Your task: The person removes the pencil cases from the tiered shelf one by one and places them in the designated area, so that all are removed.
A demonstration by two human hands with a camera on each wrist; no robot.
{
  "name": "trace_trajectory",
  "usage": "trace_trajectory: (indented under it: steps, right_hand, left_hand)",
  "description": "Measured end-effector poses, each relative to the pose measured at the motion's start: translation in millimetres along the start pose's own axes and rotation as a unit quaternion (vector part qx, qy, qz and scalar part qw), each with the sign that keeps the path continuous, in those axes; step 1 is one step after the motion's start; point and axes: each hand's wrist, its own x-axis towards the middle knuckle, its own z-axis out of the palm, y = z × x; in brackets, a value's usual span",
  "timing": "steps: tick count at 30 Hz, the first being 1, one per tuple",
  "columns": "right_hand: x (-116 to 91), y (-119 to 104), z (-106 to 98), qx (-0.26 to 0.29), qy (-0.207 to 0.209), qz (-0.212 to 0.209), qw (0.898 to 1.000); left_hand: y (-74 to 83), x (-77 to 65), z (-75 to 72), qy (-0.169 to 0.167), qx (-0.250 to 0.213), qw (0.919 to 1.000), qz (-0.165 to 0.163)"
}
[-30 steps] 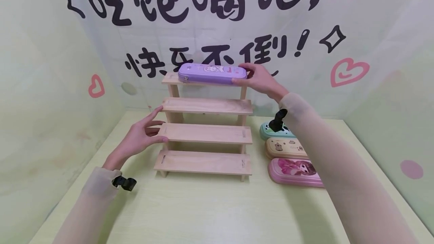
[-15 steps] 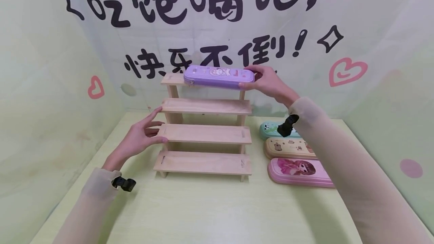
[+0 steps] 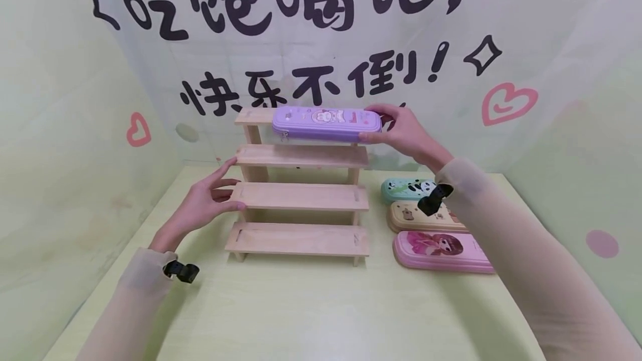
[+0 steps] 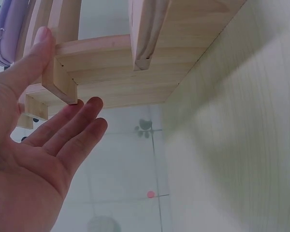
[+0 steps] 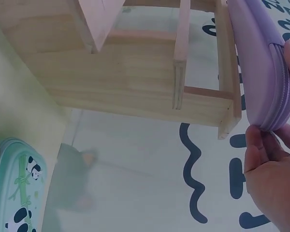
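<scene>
A tiered wooden rack (image 3: 301,196) stands on the table. My left hand (image 3: 208,202) holds its left side, the thumb at the front of a middle shelf and the fingers behind the board ends; the left wrist view shows the thumb (image 4: 31,63) against the wood. A purple zippered pencil case (image 3: 326,123) with a cartoon print lies along the top shelf (image 3: 254,116), offset to the right, its front side overlapping the shelf's front edge. Its right end is pinched by my right hand (image 3: 408,132), thumb in front and fingers behind. The right wrist view shows the case (image 5: 261,63) beside the top board.
Right of the rack, three pencil cases lie in a row: green with pandas (image 3: 403,188), beige (image 3: 413,213) and pink with a doll picture (image 3: 446,250). Behind the rack is a backdrop (image 3: 321,38) with black lettering. Side walls border the table (image 3: 301,311).
My right hand has shifted the purple pencil case rightward, then down and nearer the front. The left hand stays at the rack, and the head view has shifted slightly.
</scene>
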Motion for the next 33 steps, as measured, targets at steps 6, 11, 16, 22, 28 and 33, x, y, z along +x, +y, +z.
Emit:
trace_trajectory:
  steps: [6,11,16,22,28,33]
  right_hand:
    - [-14.8,2.2,0.9,0.004,0.001,0.001,1.000]
    - [-25.1,7.4,1.5,0.017,0.007,-0.015,1.000]
    - [-34.8,11.2,1.7,0.037,0.009,-0.021,0.999]
    - [-50.0,14.6,1.7,0.044,0.006,-0.017,0.999]
    - [-67.9,17.6,2.5,0.043,0.006,-0.032,0.999]
    - [-80.6,22.4,3.1,0.048,0.011,-0.045,0.998]
  left_hand:
    - [-1.6,-1.4,-0.4,-0.003,0.000,1.0000,-0.003]
    - [-2.4,-1.3,-0.7,-0.003,0.005,1.0000,0.001]
    - [-1.8,-0.9,-0.9,-0.004,0.010,0.9999,0.002]
    - [-1.4,-0.4,-0.4,-0.005,0.007,1.0000,0.004]
    - [-1.7,0.0,-0.1,-0.006,0.006,1.0000,0.003]
    - [-2.4,0.0,-0.7,-0.003,0.002,1.0000,0.001]
